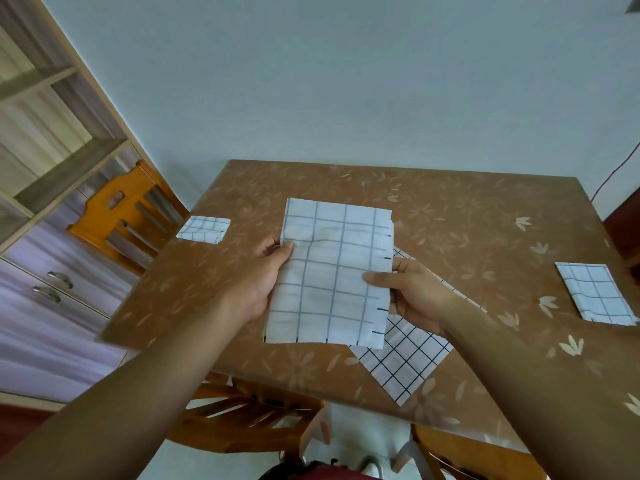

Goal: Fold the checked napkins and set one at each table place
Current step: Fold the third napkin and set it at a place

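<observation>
Left hand (266, 271) and right hand (412, 296) pinch opposite edges of the checked napkin (332, 271) between them, above the bench (467, 220).

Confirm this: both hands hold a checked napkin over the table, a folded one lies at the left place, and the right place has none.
Wrong on the right place: the head view shows a folded napkin there too. Otherwise correct: left hand and right hand hold the checked napkin over the table, with a second folded napkin at the left.

A home dining room: floral-clothed table (450, 216), wooden chairs (128, 216), cupboard (45, 271).
</observation>
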